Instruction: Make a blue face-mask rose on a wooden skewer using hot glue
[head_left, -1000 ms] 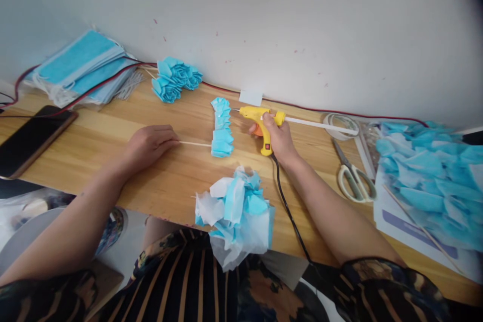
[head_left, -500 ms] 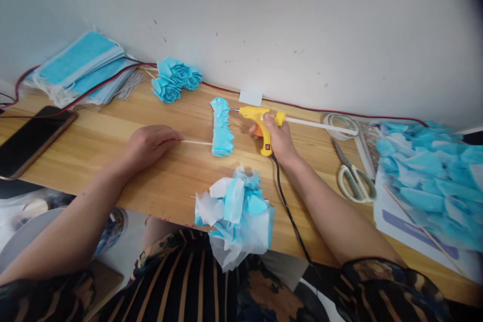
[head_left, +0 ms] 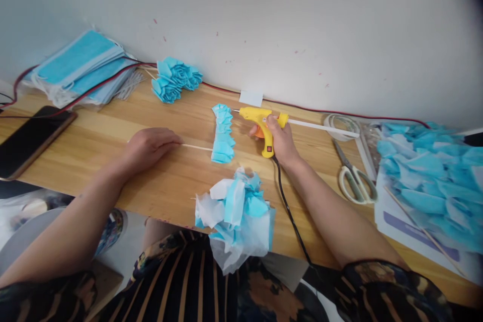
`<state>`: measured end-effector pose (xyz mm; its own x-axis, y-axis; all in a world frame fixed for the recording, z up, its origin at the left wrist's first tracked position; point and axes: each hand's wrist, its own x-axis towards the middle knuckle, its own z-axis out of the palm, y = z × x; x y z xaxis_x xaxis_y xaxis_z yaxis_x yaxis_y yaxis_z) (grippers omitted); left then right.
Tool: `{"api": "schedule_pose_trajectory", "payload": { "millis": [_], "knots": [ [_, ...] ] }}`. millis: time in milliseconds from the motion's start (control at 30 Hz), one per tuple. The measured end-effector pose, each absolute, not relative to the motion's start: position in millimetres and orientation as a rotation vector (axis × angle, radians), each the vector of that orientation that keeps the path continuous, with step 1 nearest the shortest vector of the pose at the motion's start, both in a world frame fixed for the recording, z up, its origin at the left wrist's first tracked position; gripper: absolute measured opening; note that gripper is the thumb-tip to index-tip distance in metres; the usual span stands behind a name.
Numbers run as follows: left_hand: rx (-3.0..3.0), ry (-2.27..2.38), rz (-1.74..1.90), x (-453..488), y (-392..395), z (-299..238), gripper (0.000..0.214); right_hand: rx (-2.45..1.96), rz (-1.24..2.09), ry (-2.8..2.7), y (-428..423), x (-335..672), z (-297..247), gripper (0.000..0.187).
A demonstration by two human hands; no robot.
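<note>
My left hand is closed on a thin wooden stick low over the table. On the stick's far end sits a pleated strip of blue mask fabric, standing out crosswise. My right hand is wrapped round the handle of a yellow glue gun, fingers at its orange trigger. A white glue stick juts from the gun's back. The metal nozzle points left, close to the strip's upper part; whether it touches cannot be told.
Blue and white fabric scraps overhang the front edge. Finished blue flowers, a stack of masks and a phone lie left. Scissors, a tape roll and a blue fabric pile lie right. The gun's black cord runs off the front.
The pleated strip on the stick has shifted slightly downward in view and tilted a little. The glue gun has moved a touch right and down with my right hand.
</note>
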<state>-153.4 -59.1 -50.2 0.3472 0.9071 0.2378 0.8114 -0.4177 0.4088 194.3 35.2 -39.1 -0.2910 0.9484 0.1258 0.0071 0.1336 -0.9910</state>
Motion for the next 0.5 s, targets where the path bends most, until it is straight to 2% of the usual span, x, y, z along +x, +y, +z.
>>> {"api": "schedule_pose_trajectory", "payload": {
  "millis": [333, 500],
  "knots": [
    [2.420, 1.572, 0.511, -155.7, -60.3, -45.8, 0.045, -0.918, 1.385, -1.595, 36.3, 201.3, -45.0, 0.052],
    [2.412, 1.563, 0.524, -155.9, -60.3, -47.0, 0.048, -0.973, 1.402, -1.734, 33.8, 201.6, -40.5, 0.059]
  ]
}}
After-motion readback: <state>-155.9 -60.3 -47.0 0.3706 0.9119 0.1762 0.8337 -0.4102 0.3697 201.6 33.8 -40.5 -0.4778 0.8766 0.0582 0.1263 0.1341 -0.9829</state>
